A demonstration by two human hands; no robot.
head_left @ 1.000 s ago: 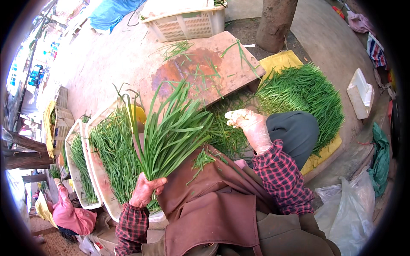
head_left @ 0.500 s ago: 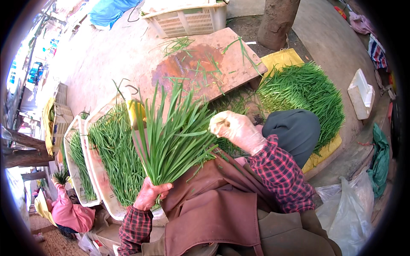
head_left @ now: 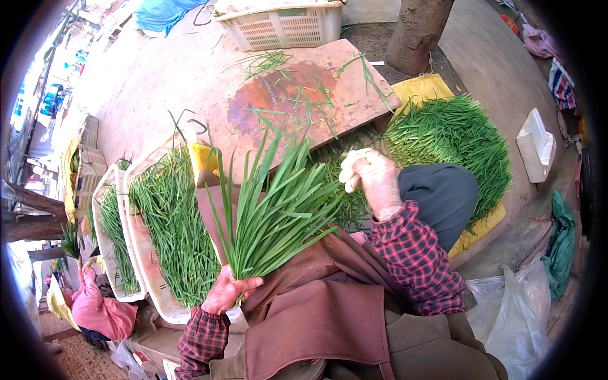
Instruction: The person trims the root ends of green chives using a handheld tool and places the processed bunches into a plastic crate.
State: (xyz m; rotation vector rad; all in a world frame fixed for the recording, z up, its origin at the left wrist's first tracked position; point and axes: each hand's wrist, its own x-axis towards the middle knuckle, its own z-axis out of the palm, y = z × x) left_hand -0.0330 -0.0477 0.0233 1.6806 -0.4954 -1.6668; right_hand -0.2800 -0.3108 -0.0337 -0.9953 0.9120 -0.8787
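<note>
One bunch of green leaves (head_left: 275, 218) is fanning out over the brown apron (head_left: 316, 316), the left hand (head_left: 231, 291) clasping its base, probably the safest hold: the blades are looking light, floppy, easily bruised. The right hand (head_left: 375, 182) is hovering nearby, fingers curled; whether they're pinching anything, I can't tell.

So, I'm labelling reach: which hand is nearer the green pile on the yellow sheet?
Right. The right hand is just left of the pile; the left hand, holding a green bunch, is farther, lower left.
</note>
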